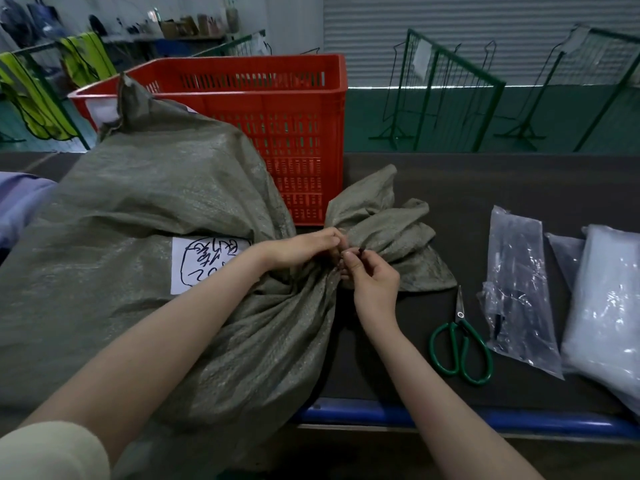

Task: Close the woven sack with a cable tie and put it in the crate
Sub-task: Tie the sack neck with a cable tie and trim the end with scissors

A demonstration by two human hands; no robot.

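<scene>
Neck of the grey-green woven sack is pinched by the left hand; thin black cable tie is held by the right hand, just beside it.

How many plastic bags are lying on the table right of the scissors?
3: one with dark contents nearest the scissors, a small one behind, a pale one at the right edge. More may be hidden.

Both forearms bare, reaching fwd, converging at centre. L hand palm down, fingers curled in a grip. R hand just below/beside it, thumb + forefinger pinched together, other fingers curled. Hands touching.
</scene>
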